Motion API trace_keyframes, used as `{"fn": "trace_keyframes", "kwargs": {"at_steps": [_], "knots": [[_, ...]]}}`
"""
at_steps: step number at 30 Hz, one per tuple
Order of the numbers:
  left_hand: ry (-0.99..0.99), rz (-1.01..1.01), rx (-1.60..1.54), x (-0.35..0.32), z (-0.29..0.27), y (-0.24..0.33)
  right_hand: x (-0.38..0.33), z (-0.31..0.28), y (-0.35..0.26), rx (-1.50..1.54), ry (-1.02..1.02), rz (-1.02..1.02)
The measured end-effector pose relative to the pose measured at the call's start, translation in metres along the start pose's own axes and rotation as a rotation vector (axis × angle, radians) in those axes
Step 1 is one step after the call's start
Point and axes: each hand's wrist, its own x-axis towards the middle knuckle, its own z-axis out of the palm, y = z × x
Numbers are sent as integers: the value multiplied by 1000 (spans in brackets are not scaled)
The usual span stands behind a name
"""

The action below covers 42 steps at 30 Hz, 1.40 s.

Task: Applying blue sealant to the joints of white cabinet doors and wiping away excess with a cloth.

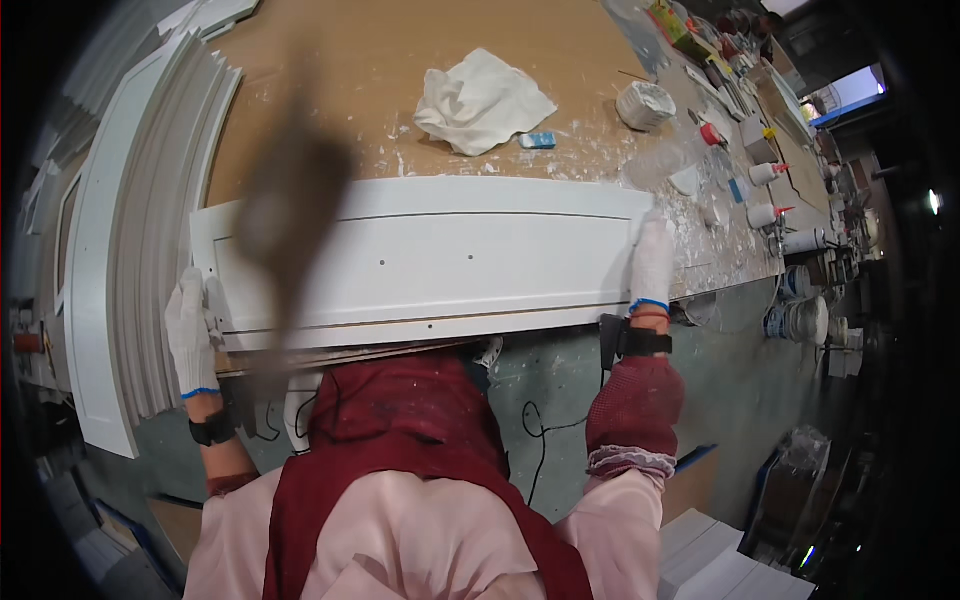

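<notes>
A long white panel [540,262] with a grooved border and a few small dark holes or screws lies across the near side of the table. My left hand [188,325], in a white knit glove with a blue cuff, grips its left end. At the opposite end my right hand [652,262], gloved alike, holds the right edge. The undersides of the panel and some fingertips are hidden. A dark blurred shape [300,200] close to the camera covers part of the panel's left half.
A crumpled white cloth [482,100] and a small blue block [538,141] lie beyond the panel. Several white panels [150,230] stand stacked on the left. To the right are a white tub [645,106] and glue bottles [768,173]. A black cable [540,440] hangs below the table.
</notes>
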Motion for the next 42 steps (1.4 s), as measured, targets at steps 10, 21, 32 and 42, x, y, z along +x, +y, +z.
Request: {"fn": "trace_keyframes", "kwargs": {"at_steps": [10,21,32,42], "knots": [[209,190,298,2,7,-8,34,-13,-69,-226,-332,-32],[-781,501,521,-72,117,71,72,148,-151,-199,-457,-484],[-873,507,516,-61,116,91,92,148,-71,-621,-441,-371],[-959,799,606,-64,181,110,25,20,-79,797,-337,243]]}}
